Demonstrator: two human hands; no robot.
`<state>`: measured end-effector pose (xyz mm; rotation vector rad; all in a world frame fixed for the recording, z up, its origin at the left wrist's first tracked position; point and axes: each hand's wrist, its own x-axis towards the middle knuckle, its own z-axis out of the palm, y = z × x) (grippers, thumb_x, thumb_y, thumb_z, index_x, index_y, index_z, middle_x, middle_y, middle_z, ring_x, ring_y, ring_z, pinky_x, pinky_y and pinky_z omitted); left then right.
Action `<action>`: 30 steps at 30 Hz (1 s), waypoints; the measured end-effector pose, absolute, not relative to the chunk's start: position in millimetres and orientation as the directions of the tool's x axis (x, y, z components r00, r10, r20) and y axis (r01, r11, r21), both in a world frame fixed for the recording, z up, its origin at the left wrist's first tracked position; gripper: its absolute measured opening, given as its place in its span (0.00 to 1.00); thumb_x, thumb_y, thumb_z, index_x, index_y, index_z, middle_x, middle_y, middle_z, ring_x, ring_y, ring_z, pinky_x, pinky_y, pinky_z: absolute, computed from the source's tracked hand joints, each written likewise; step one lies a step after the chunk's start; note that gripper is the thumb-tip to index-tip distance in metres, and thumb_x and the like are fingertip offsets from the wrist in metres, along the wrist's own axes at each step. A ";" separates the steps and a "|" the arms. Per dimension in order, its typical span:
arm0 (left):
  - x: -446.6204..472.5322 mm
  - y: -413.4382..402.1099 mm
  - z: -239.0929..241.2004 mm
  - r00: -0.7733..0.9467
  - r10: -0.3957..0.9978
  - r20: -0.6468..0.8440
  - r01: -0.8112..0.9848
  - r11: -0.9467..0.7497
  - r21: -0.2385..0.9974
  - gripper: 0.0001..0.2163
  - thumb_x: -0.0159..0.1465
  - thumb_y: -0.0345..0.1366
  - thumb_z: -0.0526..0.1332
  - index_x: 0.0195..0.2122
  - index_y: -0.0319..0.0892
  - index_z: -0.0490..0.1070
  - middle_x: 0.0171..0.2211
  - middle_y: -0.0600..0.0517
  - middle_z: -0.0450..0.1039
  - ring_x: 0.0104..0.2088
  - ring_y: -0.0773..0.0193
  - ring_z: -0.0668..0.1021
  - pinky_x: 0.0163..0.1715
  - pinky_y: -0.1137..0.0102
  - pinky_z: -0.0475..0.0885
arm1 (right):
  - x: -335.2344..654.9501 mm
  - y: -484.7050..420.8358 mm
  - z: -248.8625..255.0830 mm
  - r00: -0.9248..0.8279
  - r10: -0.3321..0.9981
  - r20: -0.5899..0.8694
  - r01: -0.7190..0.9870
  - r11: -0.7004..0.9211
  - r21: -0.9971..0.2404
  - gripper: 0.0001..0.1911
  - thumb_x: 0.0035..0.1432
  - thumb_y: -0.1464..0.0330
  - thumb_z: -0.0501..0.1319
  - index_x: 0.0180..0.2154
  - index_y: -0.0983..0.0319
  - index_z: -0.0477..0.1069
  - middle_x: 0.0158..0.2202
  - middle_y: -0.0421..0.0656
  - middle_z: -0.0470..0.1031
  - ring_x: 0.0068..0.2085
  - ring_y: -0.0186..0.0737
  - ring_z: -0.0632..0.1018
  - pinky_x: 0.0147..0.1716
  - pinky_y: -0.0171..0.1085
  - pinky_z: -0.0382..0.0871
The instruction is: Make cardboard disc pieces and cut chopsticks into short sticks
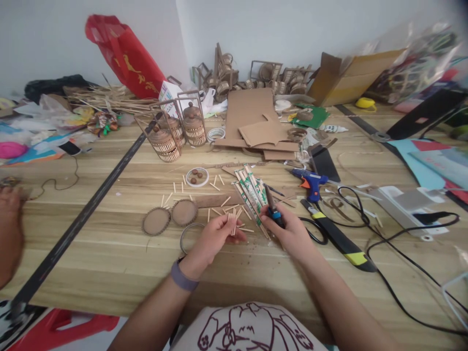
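My left hand [221, 234] pinches a small bunch of short wooden sticks [233, 224] between thumb and fingers. In my right hand [287, 226] is a hand tool with a black-and-blue handle [275, 214]; its dark end points away from me, and its exact kind is unclear. Beyond both hands lie paper-wrapped chopsticks [252, 187] with green print. Loose cut sticks are scattered around them. Left of my left hand rest two round brown discs with ridged rims [156, 221] and a ring [188, 239]. A white roll [197, 177] encircles several brown beads.
A blue glue gun [310, 183], a utility knife [341, 239] and black cables lie to the right. Small lidded stick baskets [193, 126] stand at back left, near cardboard sheets [250, 112]. Another person's hand [9, 219] rests at the far left edge.
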<state>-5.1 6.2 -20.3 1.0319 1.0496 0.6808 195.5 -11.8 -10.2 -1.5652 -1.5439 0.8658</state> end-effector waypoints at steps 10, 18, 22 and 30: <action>-8.5 8.0 -15.9 0.308 0.887 -0.344 0.097 0.331 0.939 0.20 0.62 0.53 0.57 0.40 0.39 0.73 0.29 0.49 0.80 0.33 0.59 0.80 0.34 0.68 0.71 | 202.0 -12.3 -5.6 0.035 0.997 0.066 0.538 0.037 -0.842 0.11 0.58 0.60 0.57 0.35 0.60 0.70 0.32 0.43 0.76 0.34 0.41 0.75 0.36 0.37 0.68; -14.6 10.5 -7.5 0.110 0.989 -0.098 0.334 0.056 0.941 0.10 0.63 0.43 0.58 0.37 0.45 0.75 0.30 0.49 0.81 0.33 0.55 0.79 0.38 0.67 0.69 | 206.6 -8.4 -10.3 0.084 0.996 0.009 0.843 -0.066 -0.534 0.09 0.58 0.62 0.56 0.36 0.60 0.70 0.31 0.46 0.77 0.32 0.46 0.76 0.28 0.37 0.62; -15.7 10.7 -11.5 0.081 0.996 -0.022 0.392 -0.011 0.920 0.10 0.63 0.40 0.59 0.42 0.46 0.75 0.36 0.48 0.81 0.40 0.53 0.80 0.43 0.66 0.70 | 207.9 -5.0 -11.6 0.142 0.990 -0.020 0.936 -0.141 -0.323 0.08 0.60 0.64 0.56 0.38 0.60 0.69 0.33 0.48 0.77 0.32 0.47 0.76 0.27 0.37 0.59; -12.6 9.3 -18.6 0.205 0.945 0.256 0.518 -0.327 0.790 0.15 0.67 0.37 0.51 0.50 0.42 0.72 0.54 0.43 0.73 0.57 0.54 0.70 0.60 0.58 0.60 | 206.5 0.9 -3.5 0.206 0.965 -0.163 0.957 -0.233 -0.172 0.10 0.61 0.62 0.56 0.37 0.62 0.70 0.34 0.53 0.78 0.33 0.50 0.78 0.27 0.38 0.58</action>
